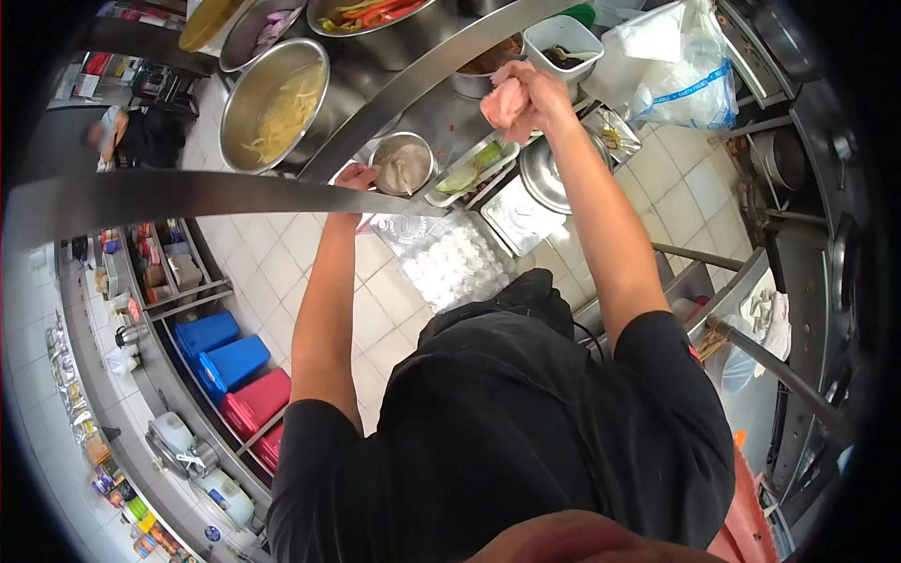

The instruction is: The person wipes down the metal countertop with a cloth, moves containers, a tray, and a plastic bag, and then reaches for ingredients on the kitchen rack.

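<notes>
My right hand (548, 98) is closed around a crumpled pink cloth (508, 103), raised over the far side of the counter. My left hand (355, 176) has its fingers curled at the rim of a round metal pot (430, 171) with a pale, greyish-beige content. A metal shelf bar crosses just in front of that hand and hides part of the wrist. Between my hands is a white tray (466, 177) with pieces of green vegetable. A lidded round steel container (549, 174) sits below my right forearm.
A large steel bowl of pale strips (282, 113) stands at the upper left, near a bowl of sliced peppers (371, 13). A metal shelf bar (413, 80) runs diagonally over the counter. A clear plastic bag (690, 84) lies at upper right. Another person (141, 136) is at far left.
</notes>
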